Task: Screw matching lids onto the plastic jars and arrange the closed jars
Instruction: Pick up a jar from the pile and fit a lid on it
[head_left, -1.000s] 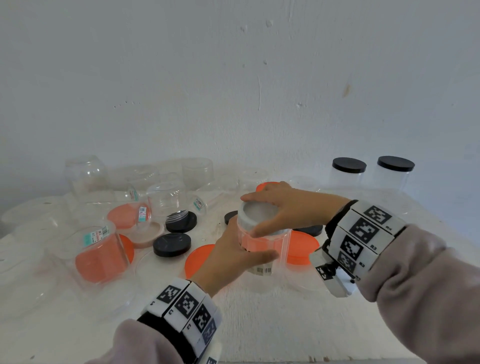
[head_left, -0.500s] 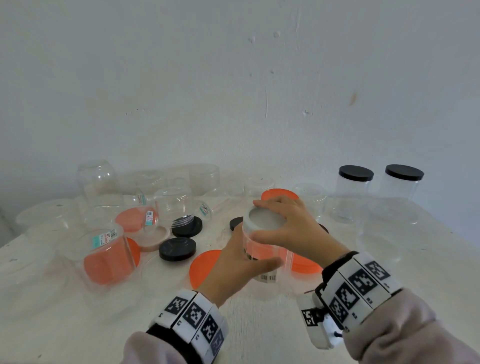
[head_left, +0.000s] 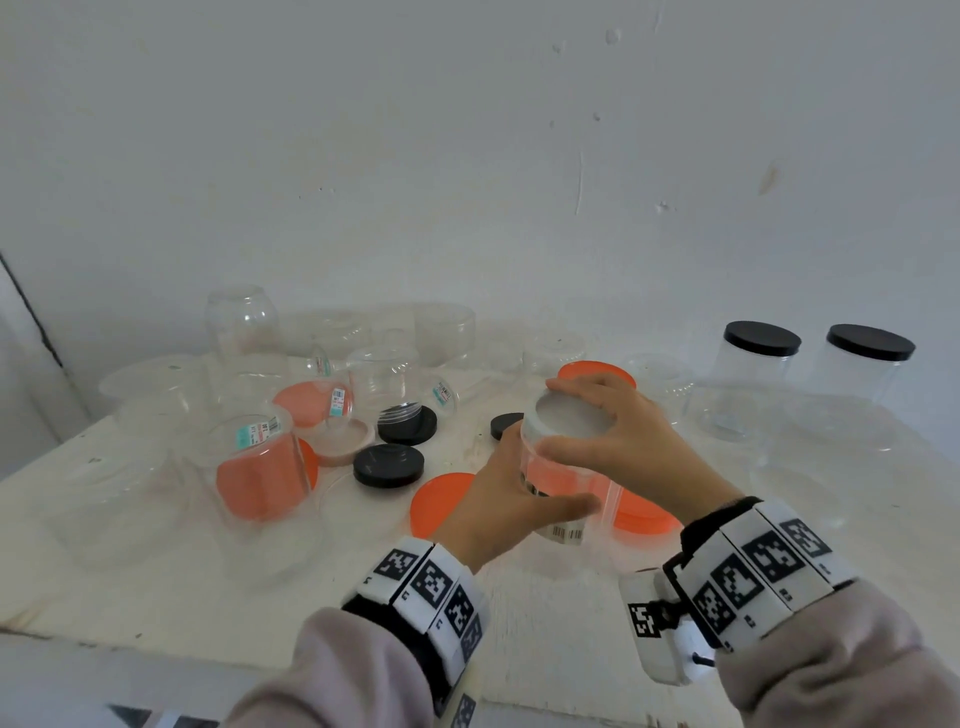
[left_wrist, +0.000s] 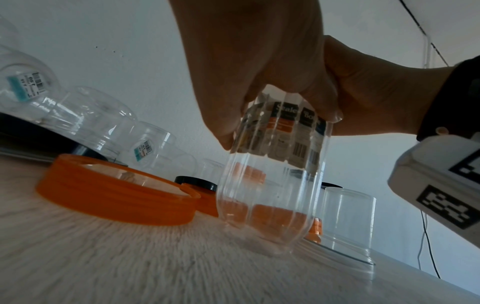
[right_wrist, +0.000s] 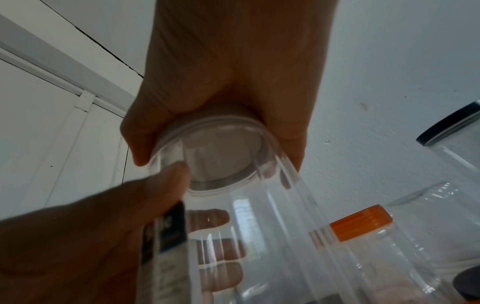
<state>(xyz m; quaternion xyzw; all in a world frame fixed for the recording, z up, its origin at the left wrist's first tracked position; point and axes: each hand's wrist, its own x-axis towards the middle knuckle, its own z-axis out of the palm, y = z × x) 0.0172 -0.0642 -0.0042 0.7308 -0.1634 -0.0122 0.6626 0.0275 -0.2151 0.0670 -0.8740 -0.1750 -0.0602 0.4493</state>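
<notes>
A clear ribbed jar (head_left: 569, 486) with a barcode label stands upright on the white table (head_left: 571, 623), just right of centre. My left hand (head_left: 511, 499) wraps round its body from the left. My right hand (head_left: 608, 431) grips the clear lid (head_left: 569, 423) on its mouth from above, fingers spread round the rim. In the left wrist view the jar (left_wrist: 270, 185) rests on the tabletop under both hands. The right wrist view looks up at the lid (right_wrist: 218, 156) from below, with my left thumb against the jar wall.
Two closed jars with black lids (head_left: 762, 339) (head_left: 870, 342) stand at the back right. Orange lids (head_left: 441, 499) (head_left: 641, 512) lie beside the held jar, and black lids (head_left: 388, 465) further left. Several open clear jars (head_left: 244, 322) crowd the left and back.
My right hand has turned on the lid, its wrist swinging down towards me. The left hand keeps its hold on the jar. The head camera has tilted.
</notes>
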